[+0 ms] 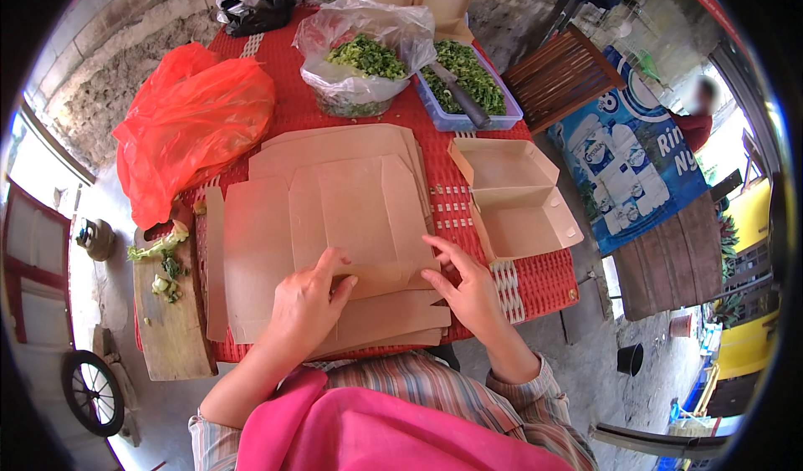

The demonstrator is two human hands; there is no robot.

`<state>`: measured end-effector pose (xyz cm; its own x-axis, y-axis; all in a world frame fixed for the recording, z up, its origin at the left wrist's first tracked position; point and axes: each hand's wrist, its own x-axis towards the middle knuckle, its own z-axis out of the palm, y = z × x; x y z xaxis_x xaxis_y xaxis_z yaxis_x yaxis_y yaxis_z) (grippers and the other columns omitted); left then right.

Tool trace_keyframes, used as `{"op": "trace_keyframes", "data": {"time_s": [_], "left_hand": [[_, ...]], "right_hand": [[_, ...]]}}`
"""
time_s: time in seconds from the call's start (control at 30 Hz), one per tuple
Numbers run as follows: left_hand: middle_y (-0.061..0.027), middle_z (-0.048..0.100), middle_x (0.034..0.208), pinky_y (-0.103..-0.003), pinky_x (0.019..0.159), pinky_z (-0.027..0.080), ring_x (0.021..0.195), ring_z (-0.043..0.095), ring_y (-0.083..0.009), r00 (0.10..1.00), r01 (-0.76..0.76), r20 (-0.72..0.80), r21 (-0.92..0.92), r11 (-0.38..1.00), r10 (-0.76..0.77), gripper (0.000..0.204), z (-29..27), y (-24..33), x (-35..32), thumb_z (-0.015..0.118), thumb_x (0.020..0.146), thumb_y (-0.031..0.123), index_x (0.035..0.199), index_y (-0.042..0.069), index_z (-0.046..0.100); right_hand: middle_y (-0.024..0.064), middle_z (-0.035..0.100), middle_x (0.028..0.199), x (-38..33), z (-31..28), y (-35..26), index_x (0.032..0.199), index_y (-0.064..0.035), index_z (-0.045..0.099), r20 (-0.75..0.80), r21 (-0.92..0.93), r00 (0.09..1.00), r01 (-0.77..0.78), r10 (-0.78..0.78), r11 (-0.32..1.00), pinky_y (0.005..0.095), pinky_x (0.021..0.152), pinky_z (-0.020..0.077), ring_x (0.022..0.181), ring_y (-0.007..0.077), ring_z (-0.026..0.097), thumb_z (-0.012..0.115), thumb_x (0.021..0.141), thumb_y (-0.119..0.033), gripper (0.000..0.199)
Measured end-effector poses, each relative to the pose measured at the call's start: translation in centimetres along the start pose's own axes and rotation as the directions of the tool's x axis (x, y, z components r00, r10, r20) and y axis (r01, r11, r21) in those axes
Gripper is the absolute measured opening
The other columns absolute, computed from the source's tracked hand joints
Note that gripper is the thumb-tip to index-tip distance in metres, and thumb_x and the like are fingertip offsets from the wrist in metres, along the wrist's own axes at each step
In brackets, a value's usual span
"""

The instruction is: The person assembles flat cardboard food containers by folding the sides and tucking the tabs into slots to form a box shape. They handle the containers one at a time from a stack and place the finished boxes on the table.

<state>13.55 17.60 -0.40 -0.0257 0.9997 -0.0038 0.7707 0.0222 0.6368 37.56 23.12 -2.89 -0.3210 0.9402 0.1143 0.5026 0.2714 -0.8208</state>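
A stack of flat brown cardboard box blanks (360, 199) lies on the red woven table in front of me. The near flap of the top blank looks slightly raised along its crease. My left hand (308, 299) is at this flap's left end, thumb and forefinger apart. At the right end, my right hand (468, 291) has its thumb near the flap's corner and its forefinger stretched over the blank's edge. A folded open cardboard box (523, 224), lid tipped back, stands just right of the stack.
A red plastic bag (196, 124) and a wooden cutting board (171, 329) with vegetable scraps (167, 262) are at left. Behind the stack are a clear bag (351, 86) of chopped greens and a blue tray (477, 121) of greens with a knife (460, 96). Another person (696, 120) is far right.
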Motion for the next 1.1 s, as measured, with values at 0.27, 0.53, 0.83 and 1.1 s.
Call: {"op": "trace_keyframes", "data": {"time_s": [0.27, 0.53, 0.83, 1.1], "left_hand": [[-0.0105, 0.061, 0.116, -0.039, 0.086, 0.053, 0.104, 0.06, -0.0298, 0.824, -0.567, 0.109, 0.167, 0.807, 0.557, 0.035, 1.5, -0.5, 0.4, 0.064, 0.076, 0.003, 0.112, 0.003, 0.064], [-0.0124, 0.061, 0.13, -0.039, 0.097, 0.052, 0.118, 0.06, -0.0302, 0.846, -0.53, 0.127, 0.102, 0.841, 0.518, 0.044, 0.9, -0.7, -1.1, 0.066, 0.077, 0.003, 0.121, -0.001, 0.065], [-0.0074, 0.051, 0.149, -0.051, 0.117, 0.032, 0.142, 0.042, -0.0298, 0.941, -0.279, 0.254, 0.209, 0.937, 0.223, 0.067, -6.1, -3.8, -4.5, 0.083, 0.074, 0.03, 0.133, 0.008, 0.061], [-0.005, 0.051, 0.149, -0.052, 0.114, 0.035, 0.142, 0.043, -0.0281, 0.957, -0.216, 0.248, 0.275, 0.937, 0.148, 0.064, -8.3, -5.5, -7.4, 0.082, 0.073, 0.026, 0.133, 0.013, 0.062]], "right_hand": [[0.0128, 0.058, 0.112, 0.1, 0.6, -0.1, 0.119, -0.0055, 0.06, 0.136, -0.287, 0.909, 0.416, -0.394, 0.863, 0.0408, 0.086, 0.051, 0.103, 0.0311, 0.059, 0.064, 0.083, 0.002, 0.037], [0.0148, 0.058, 0.114, -1.8, 1.0, -1.3, 0.133, 0.006, 0.056, 0.373, -0.309, 0.815, 0.559, -0.443, 0.769, 0.0373, 0.099, 0.0489, 0.113, 0.0293, 0.055, 0.057, 0.082, -0.002, 0.052], [0.0051, 0.062, 0.116, -1.4, 2.0, -3.4, 0.132, -0.019, 0.064, 0.455, -0.541, 0.806, 0.588, -0.379, 0.601, 0.0262, 0.067, 0.057, 0.096, 0.0186, 0.058, 0.07, 0.085, -0.021, 0.047], [0.0099, 0.059, 0.109, -0.5, 4.1, -3.0, 0.13, -0.0103, 0.064, 0.47, -0.455, 0.701, 0.713, -0.536, 0.533, 0.0334, 0.077, 0.0554, 0.097, 0.0224, 0.059, 0.07, 0.089, -0.03, 0.046]]}}
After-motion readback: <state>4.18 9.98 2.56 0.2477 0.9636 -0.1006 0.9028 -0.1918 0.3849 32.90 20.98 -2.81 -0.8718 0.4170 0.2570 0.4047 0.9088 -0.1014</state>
